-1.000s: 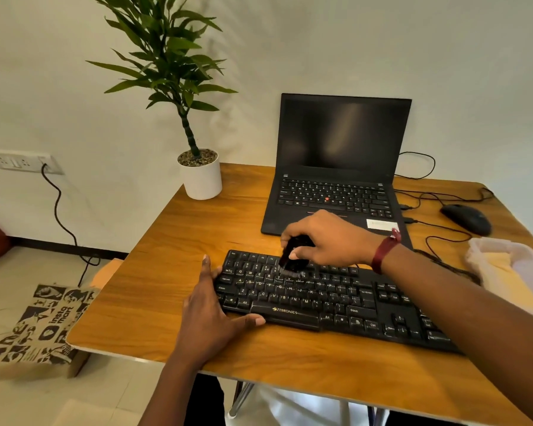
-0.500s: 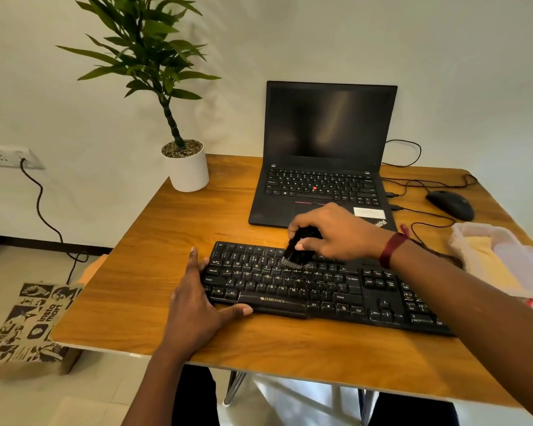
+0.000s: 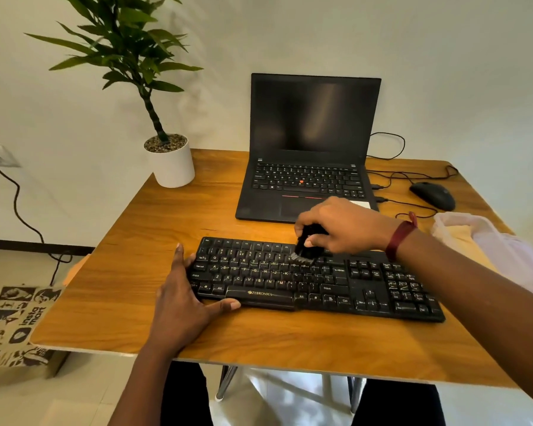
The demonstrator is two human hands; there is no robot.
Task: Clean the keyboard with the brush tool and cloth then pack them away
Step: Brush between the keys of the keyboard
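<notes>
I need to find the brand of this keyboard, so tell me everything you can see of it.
The keyboard is black, looks plastic, full-size with a number pad, and reads ZEBRONICS on its spacebar. It lies flat on the wooden table, in front of the laptop. The left hand braces its left end; the right hand holds a small black brush, bristles on the upper key rows.

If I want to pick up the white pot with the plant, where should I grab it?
Hold the pot round its smooth white sides with both hands, fingers wrapped low, coming from the front where the table is bare. It stands upright at the far left corner; the thin stem leans and would probably bend, so don't lift by that.
</notes>
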